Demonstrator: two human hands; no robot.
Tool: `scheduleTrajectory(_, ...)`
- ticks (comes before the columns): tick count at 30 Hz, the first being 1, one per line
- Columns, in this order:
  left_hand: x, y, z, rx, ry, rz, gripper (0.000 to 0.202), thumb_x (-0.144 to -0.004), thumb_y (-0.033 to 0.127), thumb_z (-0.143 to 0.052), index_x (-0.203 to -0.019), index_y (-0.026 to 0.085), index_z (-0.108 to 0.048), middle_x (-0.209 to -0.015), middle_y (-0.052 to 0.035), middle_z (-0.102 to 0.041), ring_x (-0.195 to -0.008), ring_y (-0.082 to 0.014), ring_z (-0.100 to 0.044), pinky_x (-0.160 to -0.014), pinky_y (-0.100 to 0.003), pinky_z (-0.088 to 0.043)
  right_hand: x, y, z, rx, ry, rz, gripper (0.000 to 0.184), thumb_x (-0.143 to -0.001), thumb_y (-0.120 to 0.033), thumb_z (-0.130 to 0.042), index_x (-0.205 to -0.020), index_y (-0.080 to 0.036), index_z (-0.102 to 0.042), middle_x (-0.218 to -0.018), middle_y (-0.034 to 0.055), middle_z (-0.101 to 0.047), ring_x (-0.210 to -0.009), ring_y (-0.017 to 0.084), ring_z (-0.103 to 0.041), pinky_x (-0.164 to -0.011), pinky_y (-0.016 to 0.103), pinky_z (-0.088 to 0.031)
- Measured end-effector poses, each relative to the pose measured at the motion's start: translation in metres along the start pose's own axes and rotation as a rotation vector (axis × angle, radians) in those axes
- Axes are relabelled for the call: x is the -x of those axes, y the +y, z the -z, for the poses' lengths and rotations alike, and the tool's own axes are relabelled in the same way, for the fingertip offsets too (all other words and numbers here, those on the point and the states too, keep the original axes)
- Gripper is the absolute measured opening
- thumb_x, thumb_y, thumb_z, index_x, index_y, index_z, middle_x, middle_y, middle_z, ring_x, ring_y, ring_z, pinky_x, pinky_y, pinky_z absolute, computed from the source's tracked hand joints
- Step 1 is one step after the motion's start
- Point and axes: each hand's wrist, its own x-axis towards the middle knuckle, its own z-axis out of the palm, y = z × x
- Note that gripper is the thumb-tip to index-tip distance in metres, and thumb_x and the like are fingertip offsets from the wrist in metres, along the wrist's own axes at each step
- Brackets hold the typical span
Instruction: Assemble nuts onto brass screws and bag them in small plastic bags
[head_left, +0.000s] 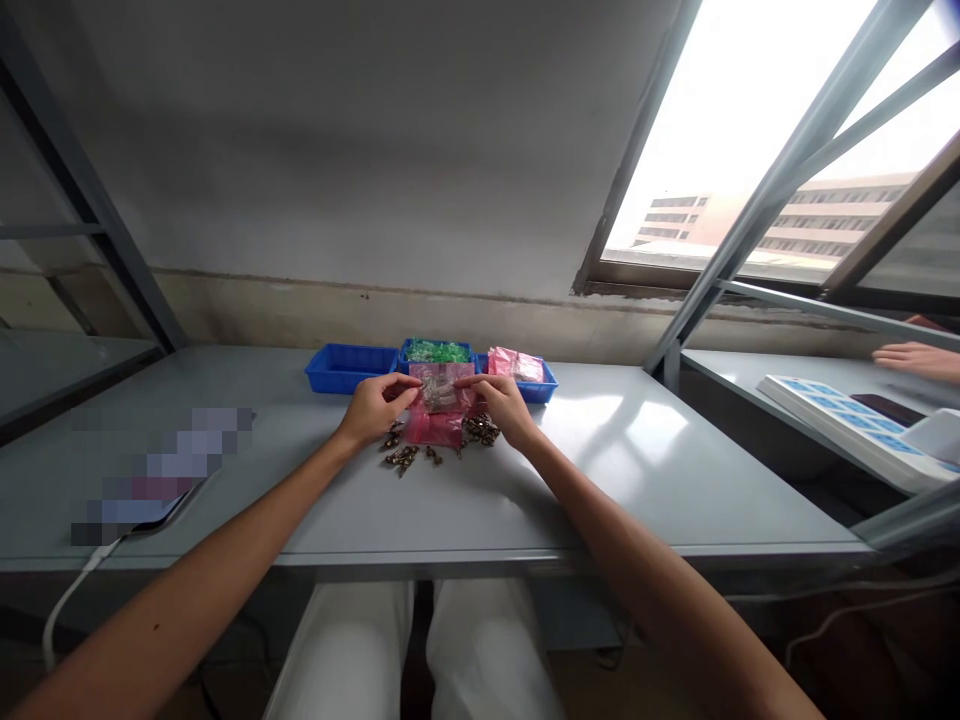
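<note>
Between my two hands a clear pinkish plastic bag (442,385) is held up, with small pale pieces showing inside it. My left hand (377,408) pinches its left edge between thumb and fingers. At its right edge my right hand (504,405) grips it the same way. Just below lies a pink plastic bag (435,430) on the table. Loose brass-coloured screws (403,459) are scattered to the left of and below it, and a pile of similar metal parts (481,431) sits beside my right hand.
Behind my hands stand a blue tray (351,370), another with green bags (437,351), and a third with pink bags (517,364). A cabled, blurred-out device (169,480) lies left. At far right, another person's hand (916,359) rests near a white-and-blue tray (855,425).
</note>
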Motion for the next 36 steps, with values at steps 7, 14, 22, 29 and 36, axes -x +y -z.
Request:
scheduleTrajectory(7, 0.004, 0.001, -0.002, -0.040, -0.072, -0.017, 0.034, -0.078, 0.033, -0.065, -0.107, 0.016, -0.069, -0.076, -0.0040, -0.072, -0.064, -0.0179, -0.066, -0.061, -0.028, -0.051, -0.001, 0.009, -0.002, 0.036, 0.031, 0.114, 0.026, -0.075, -0.030, -0.065, -0.096, -0.016, -0.073, -0.091, 0.0078, -0.072, -0.080, 0.019, -0.066, -0.071, 0.031, -0.053)
scheduleTrajectory(14, 0.013, 0.014, -0.005, -0.313, -0.335, -0.371, 0.035, -0.072, 0.033, -0.072, -0.105, 0.022, -0.068, -0.116, -0.0080, -0.065, -0.109, -0.0254, -0.058, -0.096, -0.039, -0.045, -0.020, -0.001, 0.048, 0.341, 0.499, 0.305, 0.029, -0.079, -0.021, -0.056, -0.103, -0.014, -0.072, -0.101, 0.0107, -0.071, -0.083, 0.020, -0.065, -0.080, 0.034, -0.051)
scheduleTrajectory(22, 0.016, 0.012, -0.009, -0.352, -0.473, -0.341, 0.021, -0.079, 0.032, -0.065, -0.096, 0.023, -0.072, -0.113, -0.0067, -0.066, -0.105, -0.0241, -0.059, -0.095, -0.036, -0.043, -0.032, 0.015, 0.080, 0.961, 0.589, -0.025, 0.026, -0.079, -0.024, -0.059, -0.100, -0.021, -0.075, -0.133, 0.0137, -0.054, -0.121, 0.037, -0.042, -0.093, 0.053, -0.034)
scheduleTrajectory(29, 0.016, 0.012, -0.009, -0.301, -0.481, -0.326, 0.025, -0.073, 0.026, -0.067, -0.097, 0.023, -0.072, -0.105, -0.0057, -0.068, -0.098, -0.0235, -0.060, -0.089, -0.033, -0.046, -0.028, 0.010, 0.060, 1.060, 0.290, 0.278, 0.027, -0.093, -0.027, -0.047, -0.100, -0.023, -0.073, -0.124, 0.0088, -0.063, -0.116, 0.027, -0.049, -0.097, 0.041, -0.032)
scheduleTrajectory(36, 0.014, 0.013, -0.011, -0.302, -0.456, -0.324, 0.025, -0.071, 0.021, -0.065, -0.095, 0.021, -0.072, -0.098, -0.0057, -0.069, -0.090, -0.0220, -0.062, -0.081, -0.032, -0.047, -0.025, 0.010, 0.062, 1.093, 0.143, 0.239, 0.043, -0.100, -0.034, -0.038, -0.077, -0.019, -0.072, -0.088, 0.0084, -0.072, -0.081, 0.020, -0.062, -0.073, 0.028, -0.038)
